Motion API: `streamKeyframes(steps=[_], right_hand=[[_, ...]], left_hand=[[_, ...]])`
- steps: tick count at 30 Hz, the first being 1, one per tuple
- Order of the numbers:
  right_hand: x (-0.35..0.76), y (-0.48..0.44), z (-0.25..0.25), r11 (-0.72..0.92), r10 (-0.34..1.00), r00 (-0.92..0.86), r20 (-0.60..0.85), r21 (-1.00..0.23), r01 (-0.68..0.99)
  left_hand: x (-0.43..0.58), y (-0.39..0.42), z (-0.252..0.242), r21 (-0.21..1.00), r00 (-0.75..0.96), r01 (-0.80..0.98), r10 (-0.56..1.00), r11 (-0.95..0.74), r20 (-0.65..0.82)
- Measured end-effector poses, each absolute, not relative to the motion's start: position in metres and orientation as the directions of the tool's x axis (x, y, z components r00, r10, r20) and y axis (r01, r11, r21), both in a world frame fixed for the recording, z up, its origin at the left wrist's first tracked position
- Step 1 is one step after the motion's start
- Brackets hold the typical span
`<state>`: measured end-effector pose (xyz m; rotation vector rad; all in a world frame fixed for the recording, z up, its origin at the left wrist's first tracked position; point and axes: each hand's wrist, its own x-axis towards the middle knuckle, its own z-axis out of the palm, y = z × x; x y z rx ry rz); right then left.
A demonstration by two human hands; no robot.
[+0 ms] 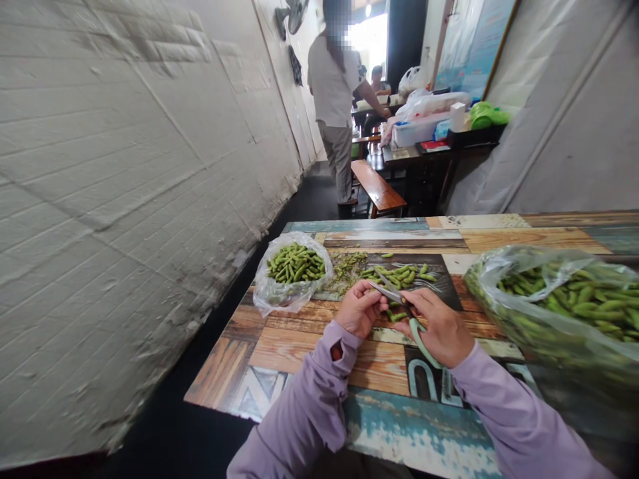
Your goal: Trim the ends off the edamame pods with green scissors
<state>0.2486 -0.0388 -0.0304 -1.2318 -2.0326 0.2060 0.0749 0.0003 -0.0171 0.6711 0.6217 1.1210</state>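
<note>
My right hand [442,326] grips a pair of scissors [420,342] with pale green handles, the blades pointing away to the left. Close to the blades, the fingers of my left hand [360,309] are pinched together; what they hold is too small and covered to make out. Just beyond both hands lies a loose pile of green soybean pods [402,274]. Small trimmed bits [347,269] are scattered to its left. At the left stands an open clear plastic bag [264,293] of pods. A larger clear bag [504,319], full of pods, sits at the right.
The table [319,339] has a patchwork wood-pattern top. A white wall [124,199] runs along the left. Beyond the table are a wooden bench [378,186], a standing person [332,86] and another table loaded with boxes and bags [419,131].
</note>
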Motion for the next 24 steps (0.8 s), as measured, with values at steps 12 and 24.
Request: streamKeyframes(steps=[12,24], right_hand=[[0.2501,-0.0379,-0.0311,0.538,0.823,-0.280,0.495,-0.520,0.663],[0.2496,-0.0384,-0.0357,0.510,0.852,-0.278,0.443,-0.585,0.631]], left_hand=[[0.0777,-0.0017,-0.0186,0.760,0.319,-0.575,0.939,0.303,-0.133],[0.0779,-0.0024,-0.0193,0.768,0.328,-0.573,0.939,0.286,-0.104]])
